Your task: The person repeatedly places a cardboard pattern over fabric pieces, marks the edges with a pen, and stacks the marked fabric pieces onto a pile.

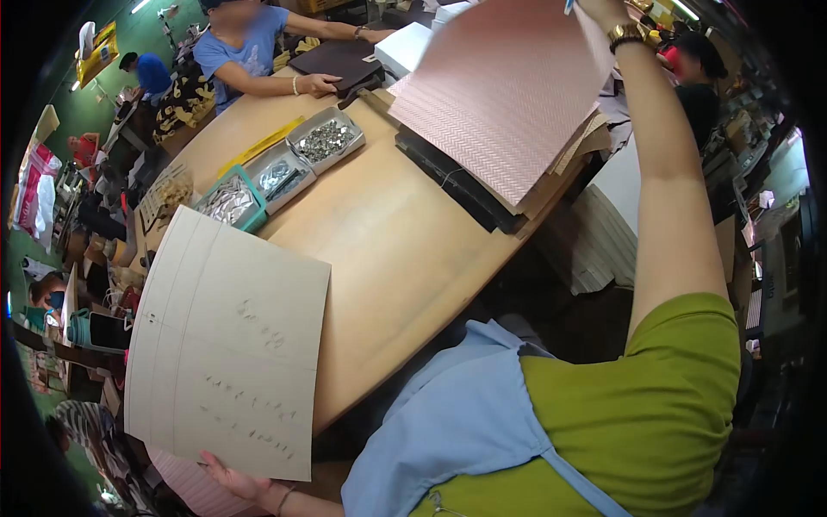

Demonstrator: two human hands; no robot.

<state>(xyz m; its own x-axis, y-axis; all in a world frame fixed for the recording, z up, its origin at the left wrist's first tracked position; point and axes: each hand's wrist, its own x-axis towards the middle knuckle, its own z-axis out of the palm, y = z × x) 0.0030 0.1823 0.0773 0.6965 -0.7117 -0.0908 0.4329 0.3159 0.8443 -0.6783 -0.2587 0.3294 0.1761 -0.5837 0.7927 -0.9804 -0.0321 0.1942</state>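
Observation:
At the lower left, my left hand (234, 481) grips the bottom edge of a beige cardboard sheet (237, 345). Handwritten marks and ruled lines cover the board, and a pink ribbed sheet (194, 482) shows beneath it. High on the right, my right hand (603, 12) is at the upper corner of a pink woven-textured sheet (508, 95), its fingers closed and partly cut off by the frame. A small blue-and-white tip pokes out beside those fingers; I cannot tell what it is. The pink sheet lifts over a stack with a dark board (452, 181).
Small metal parts fill grey trays (323, 138) and a teal tray (233, 202) on the wooden table (388, 250). Across it, a person in blue (245, 56) touches a dark flat piece (336, 65). Stacked boards (594, 241) stand off the table's right edge.

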